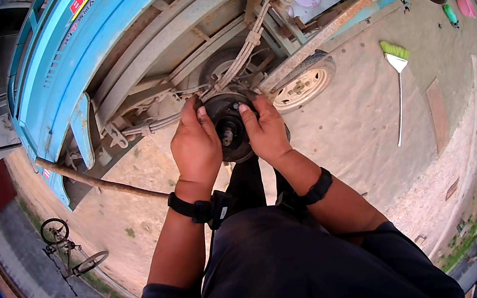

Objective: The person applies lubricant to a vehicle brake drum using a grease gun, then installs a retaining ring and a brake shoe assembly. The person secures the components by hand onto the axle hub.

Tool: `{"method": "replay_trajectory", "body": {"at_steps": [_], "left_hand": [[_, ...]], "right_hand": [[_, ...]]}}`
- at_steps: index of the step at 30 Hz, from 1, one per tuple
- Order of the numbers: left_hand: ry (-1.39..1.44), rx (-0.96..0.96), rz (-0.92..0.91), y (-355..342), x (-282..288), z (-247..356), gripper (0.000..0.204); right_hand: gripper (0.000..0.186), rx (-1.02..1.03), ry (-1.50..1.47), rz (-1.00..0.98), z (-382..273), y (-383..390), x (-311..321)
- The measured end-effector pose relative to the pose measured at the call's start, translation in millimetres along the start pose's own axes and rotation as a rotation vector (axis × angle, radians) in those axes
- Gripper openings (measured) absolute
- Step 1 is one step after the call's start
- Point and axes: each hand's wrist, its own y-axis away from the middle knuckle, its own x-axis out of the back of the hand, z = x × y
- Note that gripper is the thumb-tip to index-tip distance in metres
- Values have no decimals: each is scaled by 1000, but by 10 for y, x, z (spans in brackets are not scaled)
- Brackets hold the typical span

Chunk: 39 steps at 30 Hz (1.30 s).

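A dark, greasy brake drum (240,150) with a stub axle (226,137) at its centre sits at the side of a blue cargo vehicle (129,21). My left hand (196,146) grips its left rim, the thumb on the front face and the fingertips over the upper edge. Opposite it, my right hand (268,131) closes on the right rim, its thumb near a small bolt on the face. Most of the fingers behind the rim are hidden. Just above the drum run the rusty leaf springs (244,57) of the vehicle.
Under the raised bed lies a wheel (303,88) beyond my right hand. A wooden pole (103,183) leans against the vehicle at left. On the concrete at right are a green broom (397,59) and a board (438,115). A bicycle (70,252) lies far left.
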Motion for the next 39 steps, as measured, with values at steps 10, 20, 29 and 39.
{"method": "replay_trajectory", "body": {"at_steps": [10, 20, 29, 39], "left_hand": [[21, 134, -39, -95, -24, -169, 37], [103, 147, -14, -89, -56, -205, 37], [154, 171, 5, -120, -140, -352, 37], [237, 209, 5, -140, -220, -404, 35]], "right_hand": [[20, 46, 28, -7, 20, -2, 24], [20, 75, 5, -5, 66, -5, 8], [25, 102, 108, -32, 83, 10, 31], [26, 95, 96, -32, 113, 16, 39]]}}
